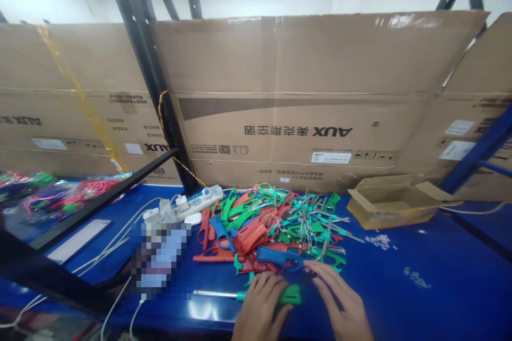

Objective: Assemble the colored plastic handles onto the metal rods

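Note:
Near the front edge of the blue table, my left hand [262, 306] is closed around a green lighter [291, 294]. Its long metal tube points left, and its green end shows past my fingers. To the right, my right hand [338, 298] has its fingers apart, with the fingertips beside the blue lighter body [276, 257] at the front of the pile. Nothing is visible in its grasp. Behind both hands lies a heap of red, green and blue lighter bodies [256, 229], mixed with metal tubes and thin wires.
An open cardboard box [390, 205] stands at the back right. A white power strip [200, 202] with plugs and cables lies left of the pile, near a blurred-out device [166, 258]. Black shelf posts [148, 69] rise at the left; bagged items [76, 194] lie beyond.

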Tool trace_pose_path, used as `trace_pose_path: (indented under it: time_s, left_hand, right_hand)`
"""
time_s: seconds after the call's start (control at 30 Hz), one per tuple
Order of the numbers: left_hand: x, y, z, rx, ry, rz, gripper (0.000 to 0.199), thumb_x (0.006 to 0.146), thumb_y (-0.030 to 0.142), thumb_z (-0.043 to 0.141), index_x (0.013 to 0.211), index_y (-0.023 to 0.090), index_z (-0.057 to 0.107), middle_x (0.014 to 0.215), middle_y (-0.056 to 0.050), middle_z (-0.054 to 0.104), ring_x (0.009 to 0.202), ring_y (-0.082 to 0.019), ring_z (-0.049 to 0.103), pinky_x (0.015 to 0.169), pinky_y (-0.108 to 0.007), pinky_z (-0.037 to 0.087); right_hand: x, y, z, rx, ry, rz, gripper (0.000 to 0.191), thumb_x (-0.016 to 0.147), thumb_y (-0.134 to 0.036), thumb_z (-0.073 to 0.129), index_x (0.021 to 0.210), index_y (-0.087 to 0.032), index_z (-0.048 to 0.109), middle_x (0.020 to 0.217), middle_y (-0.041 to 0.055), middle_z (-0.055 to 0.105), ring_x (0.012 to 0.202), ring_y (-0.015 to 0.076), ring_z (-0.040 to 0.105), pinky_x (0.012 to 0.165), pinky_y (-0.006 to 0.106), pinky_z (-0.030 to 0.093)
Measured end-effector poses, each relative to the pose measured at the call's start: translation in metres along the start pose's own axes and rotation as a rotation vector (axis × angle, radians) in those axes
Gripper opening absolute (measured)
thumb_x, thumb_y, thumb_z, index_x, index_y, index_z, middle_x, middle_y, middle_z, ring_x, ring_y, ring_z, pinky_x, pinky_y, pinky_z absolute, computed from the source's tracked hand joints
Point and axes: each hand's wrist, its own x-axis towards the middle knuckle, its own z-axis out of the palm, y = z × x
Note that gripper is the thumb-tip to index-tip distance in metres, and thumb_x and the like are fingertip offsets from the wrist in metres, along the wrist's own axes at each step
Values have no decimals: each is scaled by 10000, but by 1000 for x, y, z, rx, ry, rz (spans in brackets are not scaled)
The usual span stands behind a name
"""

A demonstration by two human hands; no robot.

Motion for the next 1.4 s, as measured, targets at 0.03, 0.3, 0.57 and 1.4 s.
trace_pose_path:
  time_s: [0.03, 0.3, 0.57, 1.4]
  left_hand:
    - [0, -1, 1, 2, 7, 6, 336, 935, 227, 690, 1257, 209, 593, 1201, -69, 717, 1101, -283, 642, 972, -444, 514]
    - [0, -1, 3, 23, 28, 4, 360, 914, 234, 724, 1250, 227, 597, 1187, -40, 720, 1090, -270, 640, 955, -420, 508]
    - [0, -2, 2, 27, 75, 38, 304, 952, 274, 683, 1242, 229, 605, 1161, -37, 728, 1061, -253, 645, 943, -390, 491]
    - [1, 4, -2, 70, -1, -3, 319, 947, 270, 695, 1244, 202, 602, 1175, -80, 714, 1037, -280, 656, 916, -450, 555]
  right_hand:
    - [0, 2, -1, 8, -23, 1, 243, 1015, -227, 578, 1198, -267, 732, 1135, 21, 791, 1028, 170, 767, 951, 198, 580]
    - [5, 3, -6, 23, -76, 64, 139, 992, -330, 640, 1070, -292, 749, 1001, 5, 799, 909, 169, 766, 857, 201, 594]
    - [11, -7, -2, 10, -131, 45, 190, 1007, -331, 615, 1162, -318, 723, 954, 2, 738, 853, 153, 722, 790, 198, 585]
    - [0, 1, 8, 9, -137, 58, 94, 1010, -336, 606, 1074, -312, 670, 986, -15, 726, 933, 173, 691, 943, 264, 524]
